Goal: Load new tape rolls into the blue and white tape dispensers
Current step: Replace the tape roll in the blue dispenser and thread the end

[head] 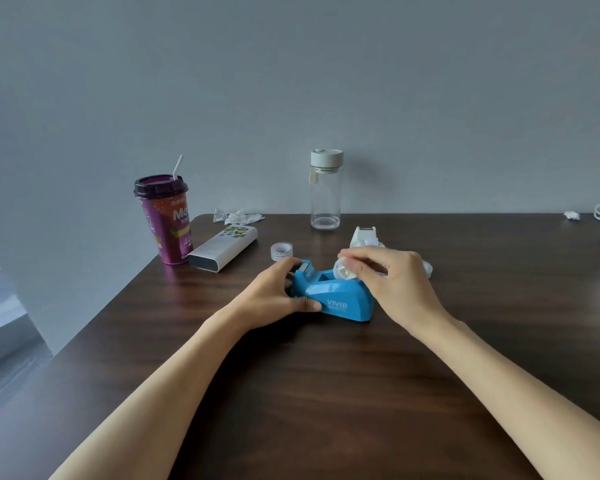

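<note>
Head camera looks down on a dark wooden table (326,393) set against a grey wall. Near the middle of the frame sits the blue tape dispenser (333,295), marked VIVID on its side, with its cutter end pointing left. The left hand (278,292) is wrapped around that cutter end, thumb pressed on the near side and fingers curled over the far side. The right hand (392,278) comes in from the right, its fingertips pinched on a white tape roll (343,269) that sits at the top opening of the blue dispenser; whether the roll is fully seated cannot be told. Just behind the right hand stands the white tape dispenser (363,236), partly hidden. A spare clear tape roll (281,251) stands on the table just above the left hand. Toward the upper left are a purple drink cup (165,220) with a straw and a white box (224,247) lying flat. A clear water bottle (325,190) stands upright at the far edge, above the dispensers.
</note>
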Demonstrator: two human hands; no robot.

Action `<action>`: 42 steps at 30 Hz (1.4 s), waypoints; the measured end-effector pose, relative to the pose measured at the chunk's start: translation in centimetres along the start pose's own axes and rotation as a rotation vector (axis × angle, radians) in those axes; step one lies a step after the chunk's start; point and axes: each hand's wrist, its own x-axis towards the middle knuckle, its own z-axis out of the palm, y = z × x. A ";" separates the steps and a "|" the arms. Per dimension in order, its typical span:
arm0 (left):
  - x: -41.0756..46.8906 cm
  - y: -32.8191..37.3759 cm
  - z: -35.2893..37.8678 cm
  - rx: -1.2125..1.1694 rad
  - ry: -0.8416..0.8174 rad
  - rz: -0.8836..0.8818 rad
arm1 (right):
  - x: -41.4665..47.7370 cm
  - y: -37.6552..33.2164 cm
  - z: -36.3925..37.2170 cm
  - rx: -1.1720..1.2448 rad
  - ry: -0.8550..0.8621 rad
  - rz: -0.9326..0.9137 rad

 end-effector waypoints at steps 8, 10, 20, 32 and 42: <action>0.6 -0.7 -0.6 0.173 0.097 -0.011 | -0.3 -0.5 -0.2 0.090 0.066 0.050; 0.7 -0.9 -0.6 0.199 0.129 -0.027 | -0.4 -0.7 0.0 0.106 0.055 0.039; 0.2 -1.0 0.3 0.341 0.355 0.008 | -0.6 0.7 1.5 0.267 -0.067 0.261; -1.3 1.8 1.2 0.463 0.407 0.515 | -0.6 -0.5 1.5 0.554 -0.042 0.476; -1.3 1.6 1.5 0.460 0.391 0.562 | -0.6 -0.9 1.4 0.569 -0.025 0.585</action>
